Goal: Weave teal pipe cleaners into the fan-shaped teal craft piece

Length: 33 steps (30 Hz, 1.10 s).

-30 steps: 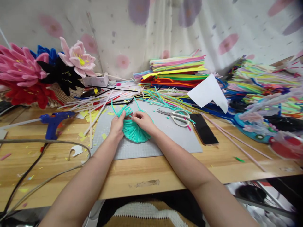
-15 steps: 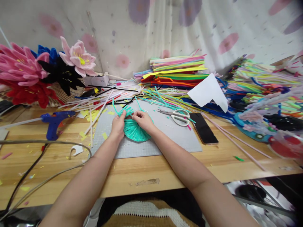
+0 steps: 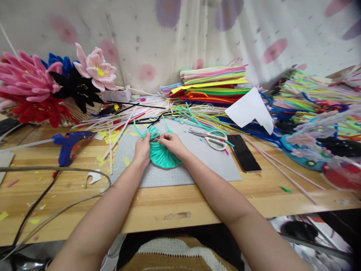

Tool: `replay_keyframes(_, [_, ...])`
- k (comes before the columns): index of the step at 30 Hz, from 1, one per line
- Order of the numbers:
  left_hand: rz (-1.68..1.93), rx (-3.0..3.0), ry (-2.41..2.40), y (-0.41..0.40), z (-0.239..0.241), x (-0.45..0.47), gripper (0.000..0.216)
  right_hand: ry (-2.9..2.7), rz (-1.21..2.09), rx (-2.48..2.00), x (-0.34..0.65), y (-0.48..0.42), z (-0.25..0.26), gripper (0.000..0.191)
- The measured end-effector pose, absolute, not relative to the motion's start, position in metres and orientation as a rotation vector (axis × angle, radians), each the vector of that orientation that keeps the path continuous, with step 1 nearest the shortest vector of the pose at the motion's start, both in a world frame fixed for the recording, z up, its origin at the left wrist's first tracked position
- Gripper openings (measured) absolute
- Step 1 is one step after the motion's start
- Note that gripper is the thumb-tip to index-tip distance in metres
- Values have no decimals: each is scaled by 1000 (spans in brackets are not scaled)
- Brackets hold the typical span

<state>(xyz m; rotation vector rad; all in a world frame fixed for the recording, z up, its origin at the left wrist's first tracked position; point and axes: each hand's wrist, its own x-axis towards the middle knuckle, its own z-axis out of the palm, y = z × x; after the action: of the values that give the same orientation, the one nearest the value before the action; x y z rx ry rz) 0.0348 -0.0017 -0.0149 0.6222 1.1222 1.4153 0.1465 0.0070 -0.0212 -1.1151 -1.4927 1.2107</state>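
Note:
A turquoise fan-shaped piece of pipe cleaners (image 3: pixel 165 156) is held over the grey cutting mat (image 3: pixel 208 165), its rounded edge toward me. My left hand (image 3: pixel 143 146) is closed on its left side, the thumb lying over the short stems that stick out at the top. With fingers pinched, my right hand (image 3: pixel 172 143) works at its upper right edge, where one turquoise stem stands up. What exactly sits between those fingertips is hidden. White-handled scissors (image 3: pixel 216 140) lie on the mat, right of my hands.
A black phone (image 3: pixel 244 153) rests beside the mat. At the left are a blue glue gun (image 3: pixel 67 145), its cables and fuzzy flowers (image 3: pixel 31 79). Bundles of coloured pipe cleaners (image 3: pixel 211 82) line the back, with a white paper piece (image 3: pixel 249 111) before them. Yellow scraps litter the left.
The view has shifted slightly, so everything sits a little further right. Both hands keep their hold on the turquoise piece, with barely any change in the right fingers.

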Motion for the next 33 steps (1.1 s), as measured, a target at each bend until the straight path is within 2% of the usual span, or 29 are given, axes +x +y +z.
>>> replay_keyframes(15, [1466,714,1163,-3,-18,36,31,-1382,1055,-1285,134,7,-27,12])
replay_keyframes(24, [1486,808,1182,-3,-26,35,32,-1377,1170,-1243,131,6,-26,13])
replay_keyframes(33, [1612,835,1218,-7,-28,39,27,-1218,1096,-1260,124,-2,-21,17])
